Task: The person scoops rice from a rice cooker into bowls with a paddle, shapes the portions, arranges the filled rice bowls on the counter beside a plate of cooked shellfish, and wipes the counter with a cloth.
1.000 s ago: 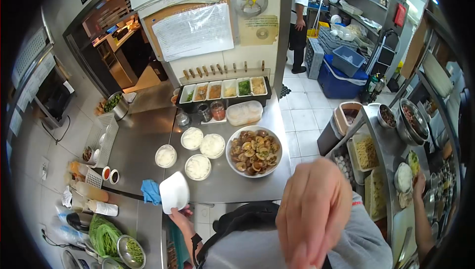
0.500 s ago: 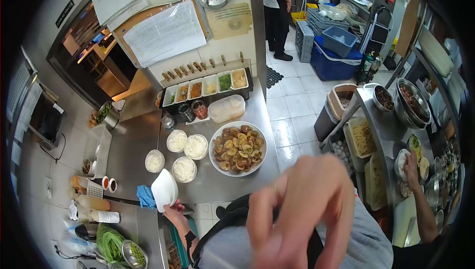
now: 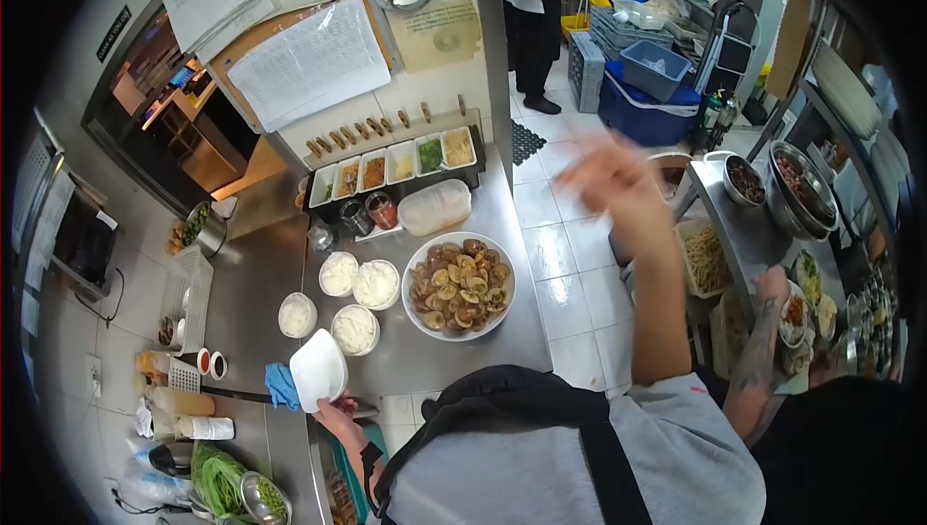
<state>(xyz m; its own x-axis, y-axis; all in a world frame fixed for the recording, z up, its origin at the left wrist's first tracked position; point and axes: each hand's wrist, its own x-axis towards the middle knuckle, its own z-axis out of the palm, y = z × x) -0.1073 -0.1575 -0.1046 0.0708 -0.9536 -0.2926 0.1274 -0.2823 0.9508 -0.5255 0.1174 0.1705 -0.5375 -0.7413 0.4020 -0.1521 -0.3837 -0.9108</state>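
Note:
At the lower left, my left hand (image 3: 336, 415) grips the near edge of an empty white dish (image 3: 319, 370), beside a blue cloth (image 3: 282, 386). My right hand (image 3: 603, 177) is raised over the floor, right of the steel counter, its fingers smeared by motion. White bowls of rice (image 3: 376, 284) stand in a group on the counter. Right of them is a large white bowl of clams (image 3: 459, 286). Behind these lie a lidded plastic container (image 3: 435, 206) and small jars (image 3: 381, 208).
A rack of topping trays (image 3: 391, 168) lines the counter's back. A co-worker's tattooed arm (image 3: 758, 361) reaches over the steel shelf (image 3: 748, 235) at right. Another person (image 3: 534, 23) stands at the back. Greens (image 3: 217, 477) and bottles (image 3: 183, 401) sit at lower left.
My right hand has moved up and away from my chest. The view has shifted to the right. My left hand still holds the dish. The co-worker at right has come closer.

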